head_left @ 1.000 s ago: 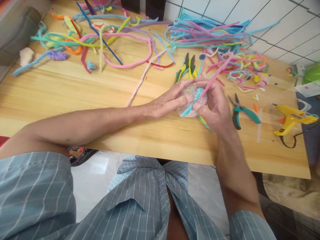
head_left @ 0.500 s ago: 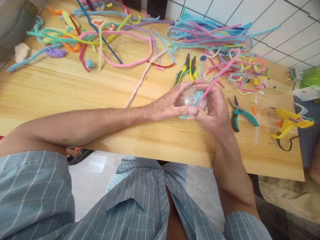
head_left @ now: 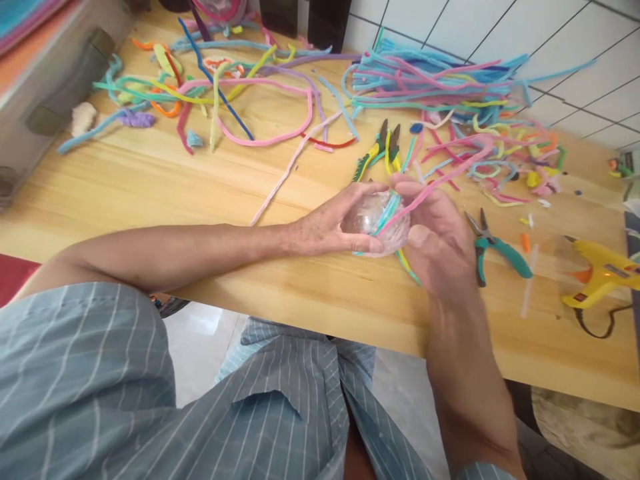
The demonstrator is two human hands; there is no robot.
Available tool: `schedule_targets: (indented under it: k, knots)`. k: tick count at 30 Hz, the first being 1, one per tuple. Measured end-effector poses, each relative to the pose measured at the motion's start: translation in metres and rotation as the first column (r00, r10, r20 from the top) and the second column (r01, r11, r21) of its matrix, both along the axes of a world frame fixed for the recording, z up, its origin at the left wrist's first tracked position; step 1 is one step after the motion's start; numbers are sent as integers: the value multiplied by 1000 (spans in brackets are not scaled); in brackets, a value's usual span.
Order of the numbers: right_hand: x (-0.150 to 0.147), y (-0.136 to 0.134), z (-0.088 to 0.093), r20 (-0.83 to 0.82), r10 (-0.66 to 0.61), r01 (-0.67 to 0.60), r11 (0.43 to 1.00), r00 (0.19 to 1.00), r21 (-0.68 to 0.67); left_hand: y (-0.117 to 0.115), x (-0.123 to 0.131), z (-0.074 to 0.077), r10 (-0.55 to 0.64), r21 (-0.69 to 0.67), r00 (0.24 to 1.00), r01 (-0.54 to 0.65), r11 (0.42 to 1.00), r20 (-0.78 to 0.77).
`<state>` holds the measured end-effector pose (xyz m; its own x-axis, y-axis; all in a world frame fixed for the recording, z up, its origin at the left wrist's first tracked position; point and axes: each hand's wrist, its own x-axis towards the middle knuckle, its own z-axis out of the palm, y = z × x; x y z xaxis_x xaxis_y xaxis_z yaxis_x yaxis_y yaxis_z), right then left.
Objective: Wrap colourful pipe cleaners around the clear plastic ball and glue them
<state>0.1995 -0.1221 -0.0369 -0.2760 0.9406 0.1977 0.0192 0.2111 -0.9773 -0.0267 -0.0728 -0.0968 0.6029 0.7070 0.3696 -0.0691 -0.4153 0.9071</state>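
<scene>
My left hand (head_left: 345,223) is closed around a clear, rounded plastic ball (head_left: 367,217), its thumb lying along the near side. Turquoise pipe cleaners (head_left: 389,212) cross the ball's face, and a long pink pipe cleaner (head_left: 435,190) slants from it up to the right. Yellow and turquoise ends (head_left: 407,265) stick out below. My right hand (head_left: 443,233) is at the ball's right side, thumb lifted off and apart from the fingers. Its fingertips are by the ball's top edge, partly behind the pink pipe cleaner.
Green-and-yellow pliers (head_left: 377,150) lie behind the ball. Teal needle-nose pliers (head_left: 497,250) and a yellow glue gun (head_left: 600,270) are to the right. A bundle of pipe cleaners (head_left: 430,77) and loose coloured ones (head_left: 265,140) lie along the back. A grey case (head_left: 65,87) stands at left.
My right thumb has come away from the ball and the right hand has loosened. More of the turquoise strands shows. The view has shifted left, showing more of the case.
</scene>
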Motion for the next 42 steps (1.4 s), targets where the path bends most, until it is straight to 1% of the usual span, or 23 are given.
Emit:
schedule_targets:
  k: [5,10,14,18,20,23,25,28,32,37,42]
  knots:
    - [-11,-6,7,-66,-143,145,989,987,25,-7,-4,9,-10,-26,1000,10,1000,-3]
    - [-17,-11,6,-3,-209,209,974,978,84,-12,-4,12,-17,-27,1000,16,1000,-4]
    - [-17,-12,5,6,-224,222,970,975,100,-13,-2,12,4,-34,1000,-4,999,-7]
    - [-12,-12,4,20,-222,219,971,975,94,-13,-2,16,2,-8,1000,-2,1000,-15]
    - [-6,-10,5,57,-188,181,978,981,108,-12,-2,18,-16,9,1000,16,1000,-14]
    - [4,-6,8,151,-138,109,977,979,184,-10,-1,19,-18,14,1000,18,1000,-20]
    - [9,-2,8,217,-118,66,970,969,235,-8,1,17,-11,8,1000,11,1000,-17]
    - [13,3,7,279,-106,30,964,954,263,-5,4,16,-32,10,999,32,999,6]
    - [11,6,3,283,-144,64,960,948,272,-1,8,17,-47,-4,998,47,999,38]
    - [9,6,-2,214,-180,116,952,960,284,-1,10,19,-68,2,995,68,998,71]
    - [2,4,-3,160,-247,205,949,956,238,-4,8,19,-66,-16,996,67,998,52]
